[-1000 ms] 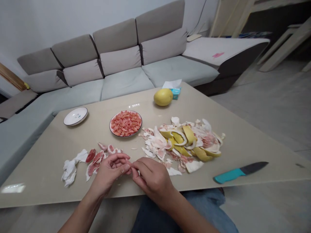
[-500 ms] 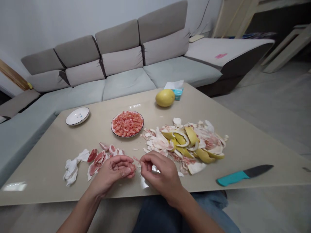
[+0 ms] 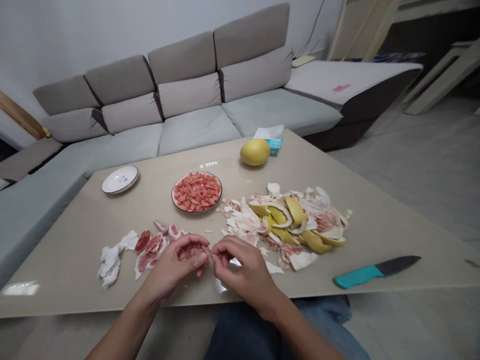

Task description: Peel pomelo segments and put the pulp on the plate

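My left hand (image 3: 182,260) is curled around a piece of pink pomelo flesh, mostly hidden by the fingers. Close against it, my right hand (image 3: 238,265) pinches with thumb and forefinger at the edge of that piece; what lies between those fingertips is too small to make out. Pink pomelo segments (image 3: 152,248), partly in white skin, lie left of and behind my left hand. Farther back stands a dark-rimmed plate (image 3: 173,200) heaped with small pink flesh pieces (image 3: 197,191). To the right of my right hand spreads a pile of yellow peel (image 3: 296,210) and white membrane scraps (image 3: 245,220).
A knife (image 3: 375,272) with a teal handle lies near the table's right front edge. A whole yellow pomelo (image 3: 255,152) rests before a tissue pack (image 3: 275,146). A white plate (image 3: 120,179) and crumpled tissue (image 3: 111,262) are on the left. A grey sofa (image 3: 195,122) stands behind.
My right hand has moved slightly left, its fingertips now meeting those of my left hand. The pink strip seen between the hands before no longer shows there.
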Available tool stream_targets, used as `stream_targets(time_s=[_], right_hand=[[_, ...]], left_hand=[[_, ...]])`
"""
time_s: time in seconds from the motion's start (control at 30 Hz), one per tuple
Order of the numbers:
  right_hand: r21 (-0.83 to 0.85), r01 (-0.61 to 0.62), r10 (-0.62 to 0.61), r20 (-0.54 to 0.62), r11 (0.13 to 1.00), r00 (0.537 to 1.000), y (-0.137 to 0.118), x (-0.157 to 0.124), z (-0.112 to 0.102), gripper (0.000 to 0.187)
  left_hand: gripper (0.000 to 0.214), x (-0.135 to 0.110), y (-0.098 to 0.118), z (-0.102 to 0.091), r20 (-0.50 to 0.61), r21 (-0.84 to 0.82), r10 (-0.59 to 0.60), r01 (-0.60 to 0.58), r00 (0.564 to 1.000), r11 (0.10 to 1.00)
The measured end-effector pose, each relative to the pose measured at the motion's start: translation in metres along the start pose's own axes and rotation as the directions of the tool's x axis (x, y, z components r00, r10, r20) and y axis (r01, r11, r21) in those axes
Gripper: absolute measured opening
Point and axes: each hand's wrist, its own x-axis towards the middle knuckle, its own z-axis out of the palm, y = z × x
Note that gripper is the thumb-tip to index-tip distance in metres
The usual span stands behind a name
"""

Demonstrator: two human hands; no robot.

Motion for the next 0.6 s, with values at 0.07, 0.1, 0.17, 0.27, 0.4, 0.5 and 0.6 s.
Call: stream_targets(time_s=[0.07, 0.1, 0.17, 0.27, 0.4, 0.5, 0.6], right_hand=[[-0.018, -0.013, 0.013, 0.002, 1.0, 1.0, 0.0, 0.0, 0.0, 0.013], [-0.029, -0.019, 0.019, 0.002, 0.999, 1.0, 0.0, 0.0, 0.0, 0.013], [-0.05, -0.027, 0.026, -0.005, 0.998, 1.0, -0.001, 0.0, 0.0, 0.013], [-0.078, -0.043, 0.04, -0.044, 0.996, 0.998, -0.002, -0.001, 0.003, 0.014], [-0.096, -0.075, 0.066, -0.087, 0.993, 0.994, -0.002, -0.002, 0.006, 0.014], [-0.116, -0.097, 0.08, -0.149, 0.988, 0.986, 0.001, 0.0, -0.001, 0.014], [-0.049, -0.121, 0.112, -0.15, 0.991, 0.982, 0.002, 0.005, -0.01, 0.013]], left_hand=[[0.02, 0.001, 0.002, 0.002, -0.037, 0.081, 0.004, -0.001, 0.999, 0.997], [0.02, 0.001, 0.003, 0.003, -0.058, 0.114, 0.009, -0.002, 0.998, 0.994], [0.019, 0.0, 0.004, 0.006, -0.1, 0.164, 0.026, -0.009, 0.995, 0.986], [0.016, -0.002, 0.002, 0.01, -0.153, 0.228, 0.075, -0.039, 0.985, 0.973], [0.015, -0.004, -0.003, 0.013, -0.177, 0.253, 0.11, -0.063, 0.978, 0.965], [0.017, -0.007, -0.004, 0.012, -0.179, 0.157, 0.095, -0.067, 0.979, 0.985], [0.019, -0.011, -0.001, 0.009, -0.186, 0.074, 0.073, -0.06, 0.98, 0.995]])
